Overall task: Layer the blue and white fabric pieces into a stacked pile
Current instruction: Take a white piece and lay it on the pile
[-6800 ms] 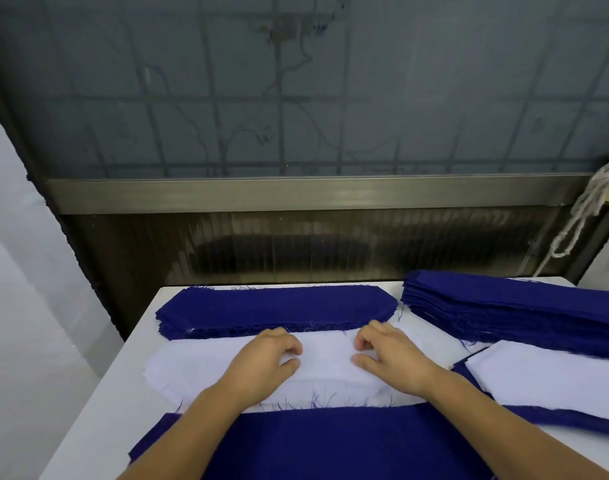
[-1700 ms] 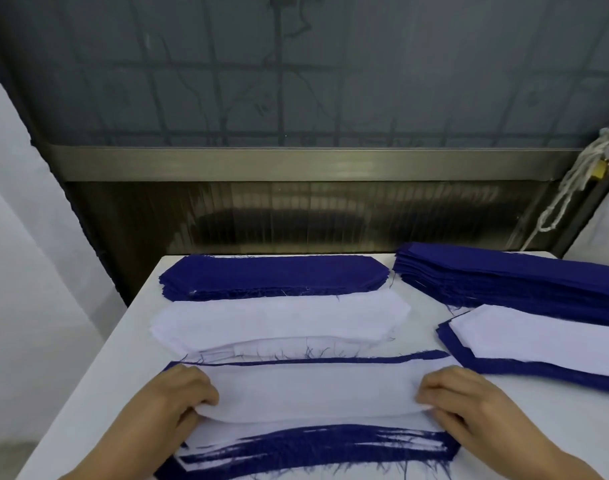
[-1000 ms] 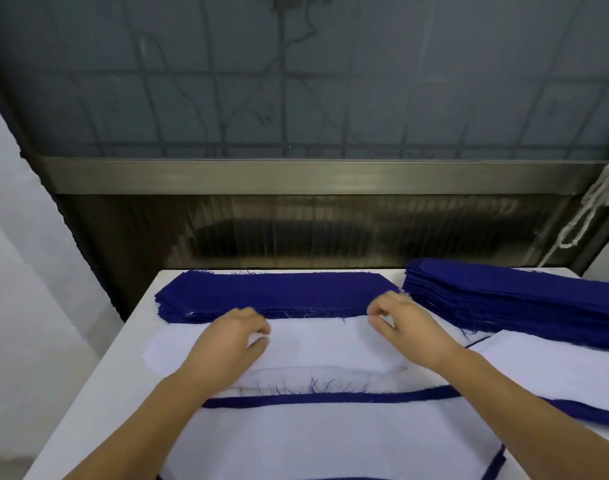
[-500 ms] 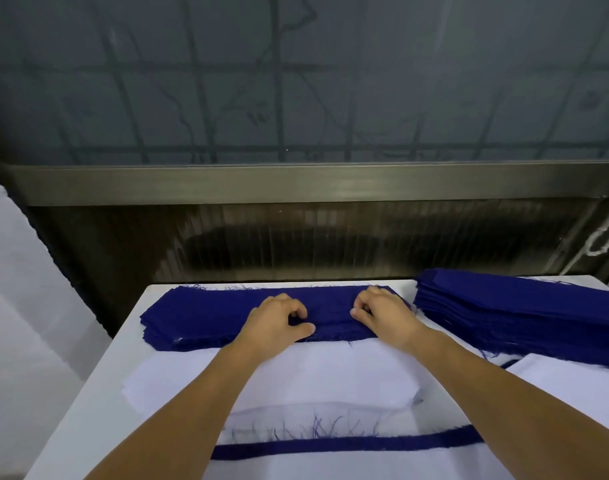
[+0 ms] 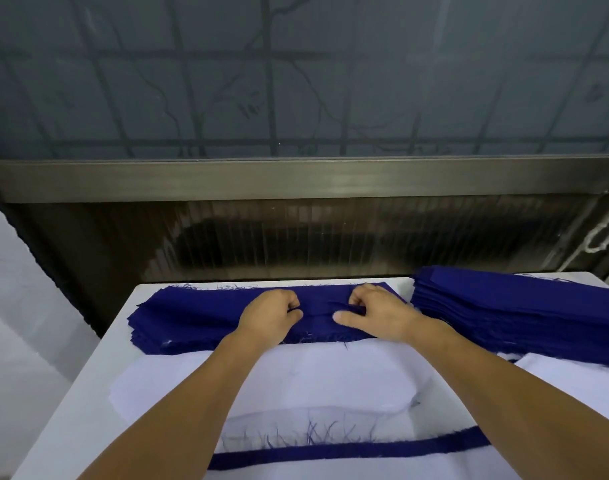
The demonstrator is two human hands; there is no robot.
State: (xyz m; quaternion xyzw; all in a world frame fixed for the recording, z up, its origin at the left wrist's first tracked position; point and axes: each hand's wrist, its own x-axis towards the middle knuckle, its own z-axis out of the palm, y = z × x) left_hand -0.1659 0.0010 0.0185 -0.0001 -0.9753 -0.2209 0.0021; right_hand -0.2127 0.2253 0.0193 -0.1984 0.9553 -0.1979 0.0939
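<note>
Reaching across a white table (image 5: pixel 98 368), both hands pinch the top piece of a blue fabric stack (image 5: pixel 192 317) at its far edge: left hand (image 5: pixel 270 318) and right hand (image 5: pixel 377 315) side by side, fingertips tucked out of sight. White fabric pieces (image 5: pixel 313 379) lie nearer, partly hidden by forearms.

Right blue stack (image 5: pixel 524 317) cut off at frame edge
</note>
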